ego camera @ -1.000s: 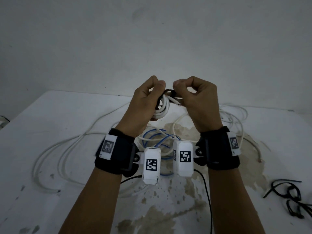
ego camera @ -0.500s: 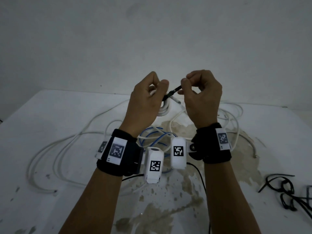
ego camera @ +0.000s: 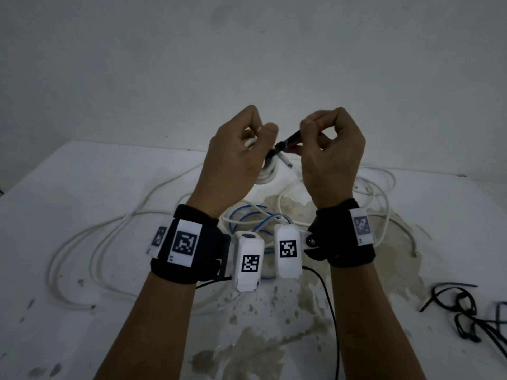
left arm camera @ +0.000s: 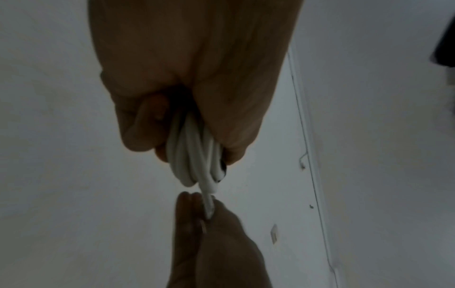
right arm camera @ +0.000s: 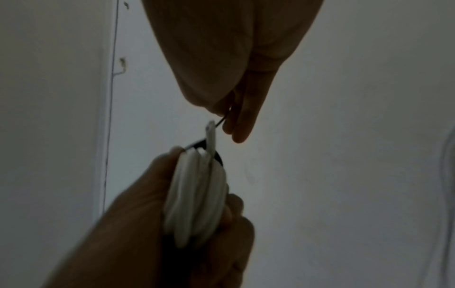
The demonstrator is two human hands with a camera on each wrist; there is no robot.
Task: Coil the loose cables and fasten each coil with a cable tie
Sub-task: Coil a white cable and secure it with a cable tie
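Nearest, at the table's (ego camera: 82,187) right edge, lies a tangle of black cable ties (ego camera: 466,311), too knotted to count; further in, one blue cable (ego camera: 247,218) sits looped between the wrists, with loose white cable (ego camera: 90,242) spread in wide loops to either side, its strands too overlapped to number; above these, two hands are raised; the left hand (ego camera: 236,157) has its fingers curled tight round one white coil (right arm camera: 197,196), which juts out past the fingertips with one free cable end (ego camera: 285,161) sticking out; the right hand (ego camera: 332,154) pinches one black cable tie (ego camera: 285,144) between thumb and curled fingers, the tie running from coil to pinch.
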